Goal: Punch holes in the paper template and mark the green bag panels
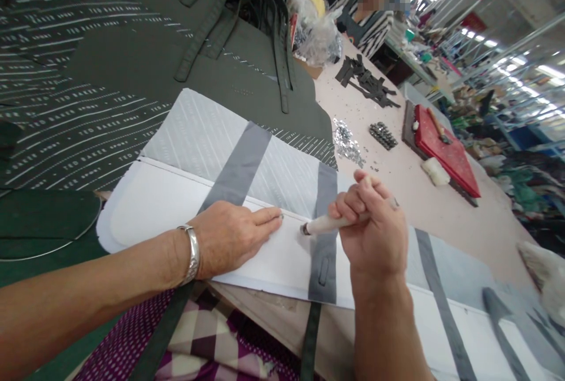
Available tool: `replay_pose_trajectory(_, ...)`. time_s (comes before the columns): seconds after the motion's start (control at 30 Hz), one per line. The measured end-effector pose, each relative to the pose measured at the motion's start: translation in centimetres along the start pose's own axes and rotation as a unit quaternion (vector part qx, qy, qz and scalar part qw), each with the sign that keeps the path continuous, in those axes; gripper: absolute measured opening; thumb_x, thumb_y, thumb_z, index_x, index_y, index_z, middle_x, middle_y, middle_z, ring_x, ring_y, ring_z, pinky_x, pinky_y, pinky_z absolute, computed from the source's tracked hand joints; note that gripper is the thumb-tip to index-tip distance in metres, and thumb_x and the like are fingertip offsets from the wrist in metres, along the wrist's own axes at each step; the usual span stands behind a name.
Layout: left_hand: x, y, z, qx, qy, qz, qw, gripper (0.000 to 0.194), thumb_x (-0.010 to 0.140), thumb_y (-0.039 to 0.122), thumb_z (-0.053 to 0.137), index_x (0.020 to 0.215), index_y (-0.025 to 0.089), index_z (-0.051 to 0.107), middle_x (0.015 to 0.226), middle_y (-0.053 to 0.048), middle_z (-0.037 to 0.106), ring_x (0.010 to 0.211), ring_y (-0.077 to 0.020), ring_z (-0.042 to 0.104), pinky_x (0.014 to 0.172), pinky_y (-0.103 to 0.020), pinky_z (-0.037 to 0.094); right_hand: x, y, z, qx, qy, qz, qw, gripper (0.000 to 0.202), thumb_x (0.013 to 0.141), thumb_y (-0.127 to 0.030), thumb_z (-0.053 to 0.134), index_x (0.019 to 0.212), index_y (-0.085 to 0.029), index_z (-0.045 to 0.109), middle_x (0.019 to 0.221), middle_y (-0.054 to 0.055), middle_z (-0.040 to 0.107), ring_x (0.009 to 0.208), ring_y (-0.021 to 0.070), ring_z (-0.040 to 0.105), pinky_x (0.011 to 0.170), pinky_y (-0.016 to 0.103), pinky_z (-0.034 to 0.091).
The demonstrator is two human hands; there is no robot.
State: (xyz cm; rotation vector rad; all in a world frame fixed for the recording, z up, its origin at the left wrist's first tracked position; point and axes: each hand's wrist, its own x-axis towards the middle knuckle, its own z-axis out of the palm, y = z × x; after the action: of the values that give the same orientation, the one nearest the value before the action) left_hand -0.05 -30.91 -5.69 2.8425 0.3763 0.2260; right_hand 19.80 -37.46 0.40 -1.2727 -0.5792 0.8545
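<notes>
A white bag panel (168,204) with grey straps across it lies in front of me. My left hand (233,234) rests palm down on it, its fingers stretched toward the seam line. A small shiny spot shows at its fingertips, too small to name. My right hand (371,216) is wrapped round a white stick-like tool (326,224) with a dark round end. That end is at the white panel, just left of a grey strap (325,251); whether it touches cannot be told. Dark olive printed fabric (110,86) spreads beyond the panel.
Loose metal pieces (348,142), a cluster of dark studs (382,135) and cut black strips (365,82) lie on the pale table (410,192). Farther right, a hammer (438,125) lies on a red slab (445,151). More white panels (441,322) lie right. A person stands behind.
</notes>
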Motion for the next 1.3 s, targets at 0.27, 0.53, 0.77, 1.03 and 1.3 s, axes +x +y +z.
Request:
replay_pose_trajectory(0.27,0.2,-0.3,-0.1,0.019,-0.016,0.012,1.000,0.035,0.095,0.018,0.040,0.127,0.018,0.053,0.140,-0.003,0.053,0.084,-0.0188,0.069,0.059,-0.033,0.052,1.3,4.7,-1.0,0.225,0.130,0.024,0.965,0.024,0.091,-0.033,0.052,0.072,-0.021,0.057,0.041,-0.014,0.021,0.034,0.0050,0.017,0.043,0.019,0.027)
replay_pose_trajectory(0.53,0.0,-0.6,0.4,0.023,0.024,0.032,0.999,0.035,0.093,0.021,0.043,0.126,0.016,0.055,0.134,-0.004,0.058,0.080,-0.0175,0.069,0.053,-0.033,0.050,1.5,5.8,-1.7,0.241,0.112,0.025,0.964,0.021,0.092,-0.028,0.052,0.073,-0.020,0.057,0.040,-0.014,0.024,0.033,0.0046,0.023,0.045,0.017,0.030)
replay_pose_trajectory(0.77,0.0,-0.6,0.1,0.002,0.007,0.029,1.000,0.035,0.092,0.016,0.042,0.125,0.016,0.054,0.136,-0.005,0.056,0.082,-0.0177,0.069,0.054,-0.031,0.050,0.8,5.4,-0.3,0.192,0.118,-0.031,0.974,0.018,0.090,-0.030,0.053,0.074,-0.022,0.057,0.044,-0.013,0.018,0.034,0.0055,0.015,0.042,0.017,0.028)
replay_pose_trajectory(1.03,-0.1,-0.6,0.4,0.017,0.025,0.023,0.999,0.030,0.093,0.019,0.045,0.120,0.019,0.059,0.135,-0.004,0.057,0.086,-0.0171,0.069,0.055,-0.029,0.049,-0.7,3.6,2.4,0.102,0.000,-0.121,0.987,0.018,0.089,-0.040,0.053,0.081,-0.026,0.062,0.045,-0.013,0.017,0.033,0.0066,0.017,0.038,0.021,0.030)
replay_pose_trajectory(1.3,-0.1,-0.6,0.5,0.001,0.030,0.020,0.999,0.032,0.092,0.018,0.047,0.123,0.019,0.055,0.134,-0.004,0.058,0.089,-0.0180,0.068,0.055,-0.030,0.049,-0.1,4.2,1.0,0.122,0.039,-0.116,0.985,0.019,0.090,-0.039,0.053,0.080,-0.026,0.062,0.045,-0.013,0.015,0.034,0.0069,0.013,0.037,0.019,0.028)
